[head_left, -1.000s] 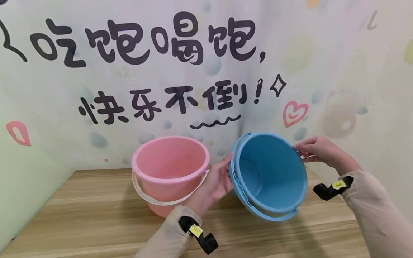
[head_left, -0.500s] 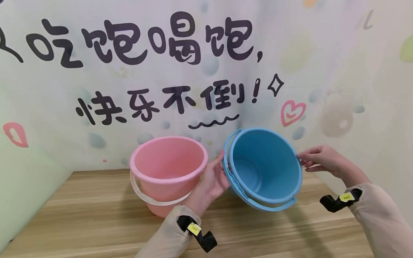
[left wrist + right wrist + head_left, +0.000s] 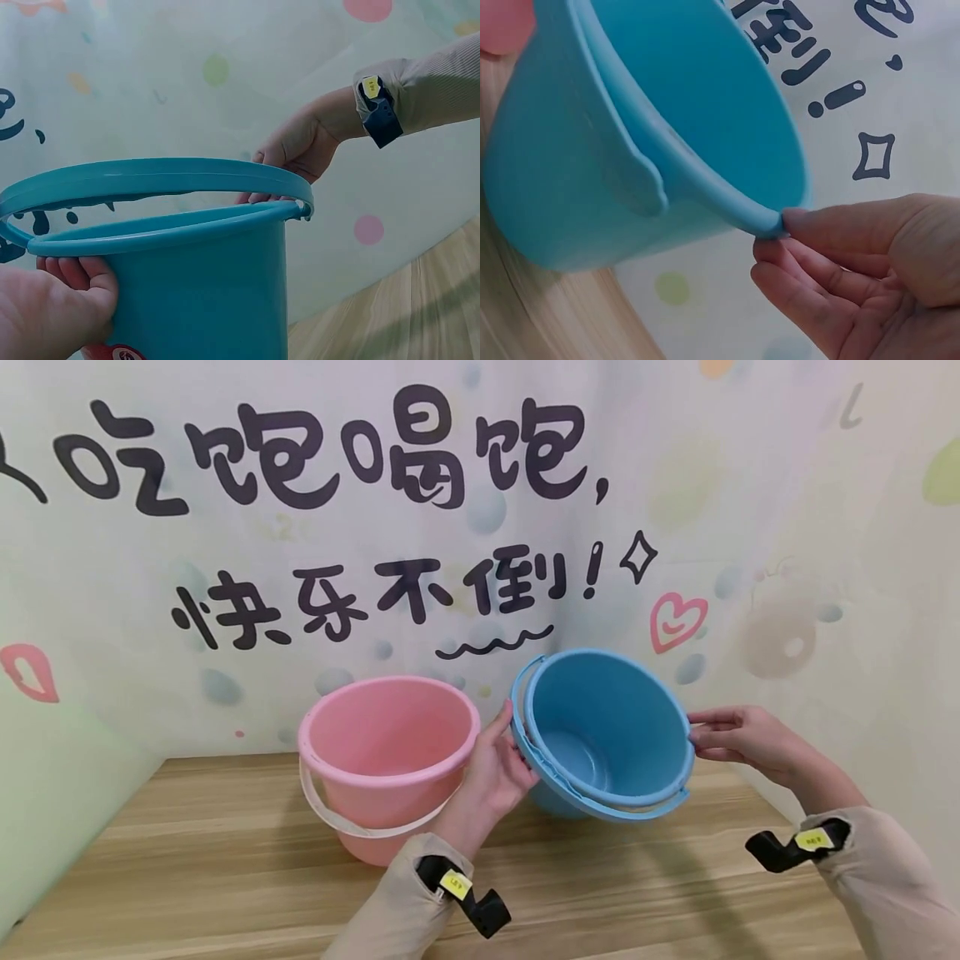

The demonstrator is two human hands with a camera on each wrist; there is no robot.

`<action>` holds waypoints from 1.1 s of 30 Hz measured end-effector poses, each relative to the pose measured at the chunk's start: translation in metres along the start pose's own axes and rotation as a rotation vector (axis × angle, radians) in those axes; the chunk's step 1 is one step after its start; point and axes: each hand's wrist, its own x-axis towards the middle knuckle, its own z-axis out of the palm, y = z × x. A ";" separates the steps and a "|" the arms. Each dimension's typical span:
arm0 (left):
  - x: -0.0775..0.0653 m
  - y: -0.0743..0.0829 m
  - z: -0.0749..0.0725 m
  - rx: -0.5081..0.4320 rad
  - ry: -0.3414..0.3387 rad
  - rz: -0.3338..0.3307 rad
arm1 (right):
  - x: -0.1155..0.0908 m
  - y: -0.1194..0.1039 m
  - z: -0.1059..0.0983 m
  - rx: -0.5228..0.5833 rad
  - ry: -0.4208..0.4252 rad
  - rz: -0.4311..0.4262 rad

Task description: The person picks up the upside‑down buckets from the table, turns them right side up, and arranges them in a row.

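A blue bucket (image 3: pixel 607 727) leans with its mouth toward me and to the right, at the right of the head view. Whether its base touches the table is unclear. My left hand (image 3: pixel 495 772) holds its left side, fingers tucked under the rim in the left wrist view. On the opposite side, my right hand (image 3: pixel 753 743) pinches the rim between thumb and fingers, plain in the right wrist view. The bucket's blue handle (image 3: pixel 165 178) hangs along the near side of the rim. Left of it, a pink bucket (image 3: pixel 390 785) stands upright, partly behind my left hand.
The pink bucket's white handle (image 3: pixel 330 814) hangs down its front. Under both buckets is a wood-grain table (image 3: pixel 225 877). A printed cloth backdrop (image 3: pixel 480 527) with dark lettering rises right behind the table's far edge.
The blue bucket has tipped more upright and shifted up and slightly left in the head view, both hands still on it. The pink bucket has stayed in place on the table.
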 end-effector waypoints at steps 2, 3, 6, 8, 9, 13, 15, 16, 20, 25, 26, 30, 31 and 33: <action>0.001 0.000 0.001 0.004 0.015 -0.004 | 0.002 0.000 0.000 -0.013 0.010 -0.002; 0.002 -0.001 0.001 0.007 0.022 -0.006 | 0.003 -0.001 0.000 -0.018 0.019 0.000; 0.004 -0.002 0.001 0.016 0.039 -0.002 | 0.005 -0.001 -0.001 -0.034 0.042 0.001; 0.005 -0.003 0.000 0.011 0.052 0.001 | 0.007 -0.001 -0.002 -0.049 0.052 0.001; 0.005 -0.003 0.000 0.010 0.056 0.004 | 0.008 0.000 -0.002 -0.054 0.055 0.002; 0.007 -0.005 0.000 0.002 0.079 0.009 | 0.011 0.001 -0.003 -0.048 0.056 0.015; 0.008 -0.006 0.000 -0.005 0.089 0.010 | 0.012 0.002 -0.003 -0.036 0.056 0.023; 0.009 -0.006 0.000 -0.010 0.093 0.009 | 0.012 0.002 -0.003 -0.029 0.058 0.028; 0.010 -0.008 0.000 -0.036 0.119 0.005 | 0.015 0.005 -0.002 -0.009 0.069 0.041; 0.011 -0.010 -0.001 -0.056 0.166 0.003 | 0.017 0.007 -0.001 0.013 0.078 0.052; 0.012 -0.010 -0.001 -0.058 0.173 0.001 | 0.017 0.008 -0.001 0.021 0.077 0.055; 0.012 -0.012 -0.003 -0.064 0.188 -0.002 | 0.017 0.010 0.001 0.048 0.063 0.055; 0.013 -0.013 -0.004 -0.067 0.189 -0.002 | 0.017 0.010 0.001 0.051 0.061 0.056; 0.013 -0.013 -0.005 -0.071 0.190 -0.001 | 0.017 0.011 0.002 0.053 0.058 0.057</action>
